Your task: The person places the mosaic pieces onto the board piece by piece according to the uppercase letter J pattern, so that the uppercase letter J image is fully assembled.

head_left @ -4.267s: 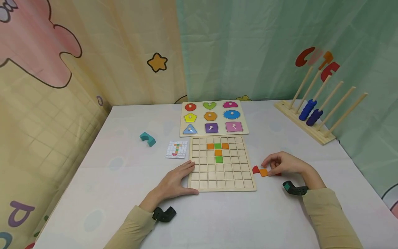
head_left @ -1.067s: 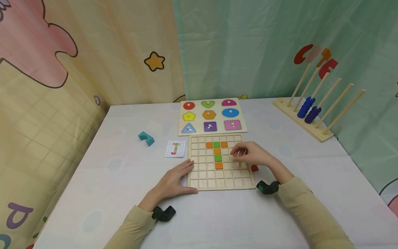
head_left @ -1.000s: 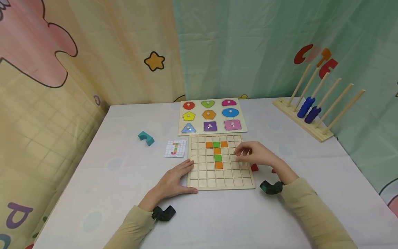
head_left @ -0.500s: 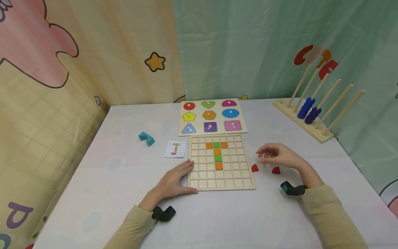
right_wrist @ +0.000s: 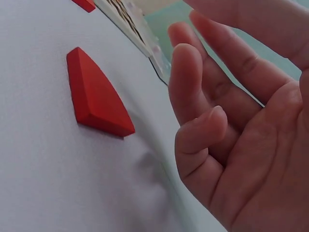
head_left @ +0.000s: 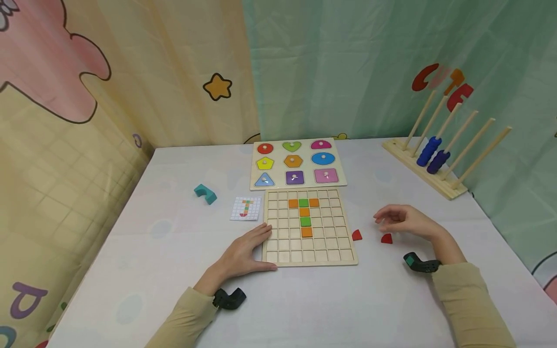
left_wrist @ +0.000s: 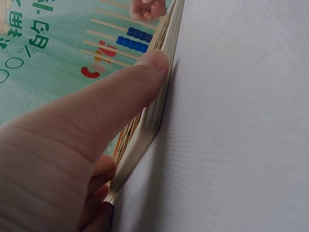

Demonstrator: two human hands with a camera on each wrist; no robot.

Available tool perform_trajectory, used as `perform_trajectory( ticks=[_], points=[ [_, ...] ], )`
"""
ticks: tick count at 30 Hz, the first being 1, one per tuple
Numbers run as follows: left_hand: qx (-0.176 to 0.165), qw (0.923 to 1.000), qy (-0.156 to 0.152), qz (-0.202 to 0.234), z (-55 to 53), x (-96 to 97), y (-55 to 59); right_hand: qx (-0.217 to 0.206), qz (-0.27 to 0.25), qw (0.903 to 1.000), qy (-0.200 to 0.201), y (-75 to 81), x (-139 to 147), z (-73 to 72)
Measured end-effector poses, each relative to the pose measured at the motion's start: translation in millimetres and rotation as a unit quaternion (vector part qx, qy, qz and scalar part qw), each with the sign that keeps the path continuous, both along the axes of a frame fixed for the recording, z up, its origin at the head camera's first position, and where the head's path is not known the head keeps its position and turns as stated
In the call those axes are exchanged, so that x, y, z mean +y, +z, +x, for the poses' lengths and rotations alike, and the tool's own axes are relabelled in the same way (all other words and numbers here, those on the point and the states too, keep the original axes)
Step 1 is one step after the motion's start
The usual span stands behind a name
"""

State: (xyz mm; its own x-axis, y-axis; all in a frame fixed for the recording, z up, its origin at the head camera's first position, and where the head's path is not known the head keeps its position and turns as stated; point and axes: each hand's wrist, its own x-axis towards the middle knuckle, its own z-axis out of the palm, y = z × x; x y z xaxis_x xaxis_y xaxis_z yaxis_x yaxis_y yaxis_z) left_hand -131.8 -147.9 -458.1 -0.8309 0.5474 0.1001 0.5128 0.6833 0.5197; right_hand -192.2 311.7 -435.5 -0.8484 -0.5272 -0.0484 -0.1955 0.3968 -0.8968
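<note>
A wooden grid board (head_left: 291, 245) lies mid-table, with orange and green square tiles (head_left: 304, 221) set in a T-like pattern. My left hand (head_left: 243, 251) rests at its front left corner, fingertips on the left edge. In the left wrist view the straight thumb (left_wrist: 130, 82) touches the board's side. My right hand (head_left: 406, 221) hovers right of the board, fingers loosely bent and holding nothing. Just below it lies a red quarter-circle tile (head_left: 386, 239), seen close in the right wrist view beside the fingers. Another red quarter-circle tile (head_left: 357, 235) lies near the board's right edge.
Left of the board is a pattern card (head_left: 245, 208), with a teal arch block (head_left: 205, 194) farther left. Behind the board lies a knobbed shape puzzle (head_left: 278, 183). A peg stand (head_left: 452, 191) with blue and purple beads stands at the back right.
An orange tile from the right of the board now sits below the lower green tile. My right hand has left the board and moved back right over the red tile. The left hand stays put.
</note>
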Motion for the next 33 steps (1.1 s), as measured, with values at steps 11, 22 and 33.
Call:
perform_trajectory(
  ticks=[11, 22, 33],
  points=[
    [0.004, 1.0, 0.001, 0.001, -0.2, 0.5, -1.0, -0.036, 0.008, 0.9983, 0.044, -4.9, 14, 1.3],
    [0.003, 1.0, 0.0, 0.001, -0.7, -0.6, -1.8, -0.053, 0.002, 0.9958, 0.075, -3.9, 17, 2.6],
    [0.006, 1.0, -0.001, 0.0, -1.0, -0.1, -2.3, -0.061, 0.025, 0.9953, 0.071, -5.0, 16, 3.8]
  ],
)
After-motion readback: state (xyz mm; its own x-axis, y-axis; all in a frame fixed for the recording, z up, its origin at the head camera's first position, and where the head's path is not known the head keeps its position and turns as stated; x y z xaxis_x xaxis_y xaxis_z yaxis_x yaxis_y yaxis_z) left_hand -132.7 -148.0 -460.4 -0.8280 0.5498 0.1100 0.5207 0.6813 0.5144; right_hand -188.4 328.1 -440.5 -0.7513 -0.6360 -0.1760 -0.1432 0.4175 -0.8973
